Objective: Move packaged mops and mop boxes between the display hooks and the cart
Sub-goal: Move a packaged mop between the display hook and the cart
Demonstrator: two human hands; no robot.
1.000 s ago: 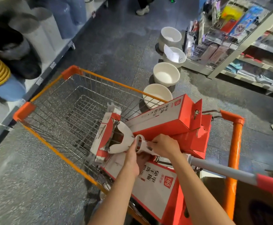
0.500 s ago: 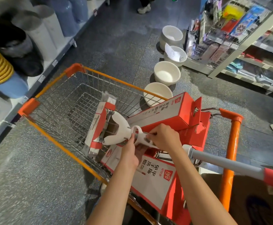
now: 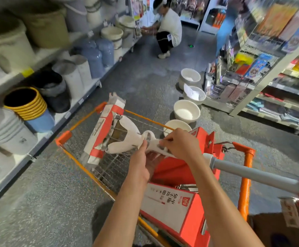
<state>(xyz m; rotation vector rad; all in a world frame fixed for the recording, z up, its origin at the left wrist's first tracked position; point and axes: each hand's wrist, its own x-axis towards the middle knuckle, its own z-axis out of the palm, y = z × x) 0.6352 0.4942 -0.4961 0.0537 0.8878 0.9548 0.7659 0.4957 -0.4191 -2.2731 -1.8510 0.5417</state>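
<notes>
I hold a packaged mop (image 3: 107, 129) above the orange wire cart (image 3: 68, 137); its flat head sits in a red and white card sleeve, and its white plastic neck runs back to my hands. My left hand (image 3: 143, 163) grips the white neck from below. My right hand (image 3: 179, 143) pinches the neck from above, just behind the left. Red mop boxes (image 3: 203, 154) lie stacked across the cart's near end, and another red and white box (image 3: 171, 209) stands at the near corner under my forearms.
Shelves of buckets and bins (image 3: 25, 104) line the left of the aisle. White basins (image 3: 187, 111) stand in a row on the floor by the right shelving (image 3: 269, 72). A person (image 3: 166, 29) crouches far down the aisle. The cart's grey handle (image 3: 248, 173) crosses at right.
The mop has risen from inside the cart basket to above its rim, both hands still on the neck. My view has tilted up, revealing more of the aisle and the crouching person.
</notes>
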